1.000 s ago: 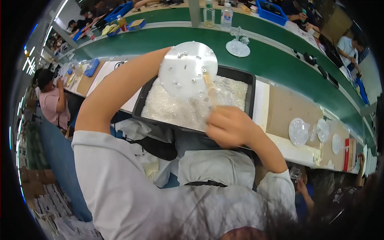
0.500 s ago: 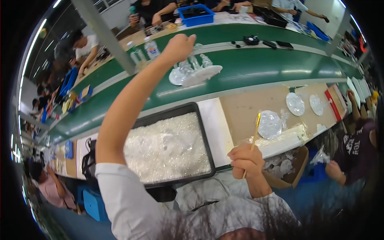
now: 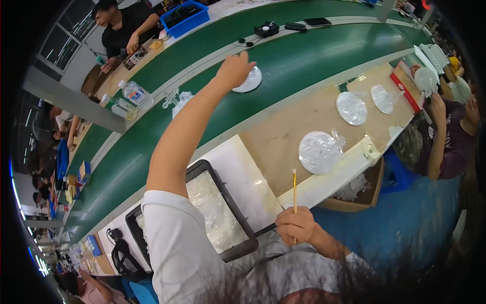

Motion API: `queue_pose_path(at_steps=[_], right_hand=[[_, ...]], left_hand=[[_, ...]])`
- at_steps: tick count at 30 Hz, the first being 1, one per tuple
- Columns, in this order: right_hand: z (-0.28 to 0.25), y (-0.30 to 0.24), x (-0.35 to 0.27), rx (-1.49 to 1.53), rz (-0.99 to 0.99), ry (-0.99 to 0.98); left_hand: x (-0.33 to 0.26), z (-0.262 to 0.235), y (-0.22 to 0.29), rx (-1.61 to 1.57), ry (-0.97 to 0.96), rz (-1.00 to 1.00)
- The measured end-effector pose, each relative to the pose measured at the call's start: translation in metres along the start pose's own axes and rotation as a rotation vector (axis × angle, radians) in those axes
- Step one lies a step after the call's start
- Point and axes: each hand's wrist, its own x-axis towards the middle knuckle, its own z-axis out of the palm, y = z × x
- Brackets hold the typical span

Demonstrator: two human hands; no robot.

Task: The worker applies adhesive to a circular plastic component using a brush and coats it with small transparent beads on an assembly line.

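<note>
My left hand (image 3: 235,71) reaches over the green belt with its fingers curled together. It is at the edge of a shiny white disc (image 3: 250,81); whatever the fingertips may pinch is hidden behind the hand. Closed low in front of me, my right hand (image 3: 296,224) holds a thin paintbrush (image 3: 295,188) upright, its pale tip upward. Beyond the brush, a large shiny whitish disc (image 3: 318,153) lies on the brown board (image 3: 273,147). Below my left forearm stands a black tray (image 3: 235,202) of white glittering granules (image 3: 210,213), partly covered by the arm.
Two smaller shiny discs, one nearer (image 3: 352,108) and one farther (image 3: 381,99), lie on the board. Clear and white pieces (image 3: 177,103) sit on the belt (image 3: 202,96) left of my forearm. Bottles (image 3: 135,93) stand beyond. A cardboard box (image 3: 372,190) is below the table edge; a co-worker (image 3: 445,137) is at right.
The view has swung to the right. My left hand has gone from above the clear-and-white pieces to the white disc on the belt. My right hand still grips the paintbrush.
</note>
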Motion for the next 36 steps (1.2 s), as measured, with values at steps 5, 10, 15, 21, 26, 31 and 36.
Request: queue_pose_path(at_steps=[5,10,15,21,26,31,36], right_hand=[[-0.007,0.007,0.004,0.042,0.0,-0.028],[-0.01,0.003,0.014,0.1,0.079,0.005],[0.002,-0.003,0.014,0.226,0.056,0.179],[0.02,-0.016,0.062,0.305,0.044,0.068],[0.028,-0.024,0.085,0.381,-0.077,0.015],[0.02,-0.04,0.11,0.233,-0.057,-0.151],[0.077,-0.04,0.145,-0.082,-0.044,-0.584]], left_hand=[[-0.032,-0.065,-0.022,0.175,-0.094,-0.121],[-0.084,-0.098,-0.065,0.689,-0.857,-0.376],[-0.107,-0.1,-0.107,0.544,-0.621,-0.171],[-0.125,-0.085,-0.147,0.373,-0.443,-0.185],[-0.15,-0.136,-0.139,0.309,-0.248,-0.217],[-0.22,-0.258,-0.087,0.569,-0.091,-0.248],[-0.335,-0.335,-0.039,0.67,-0.1,-0.269]])
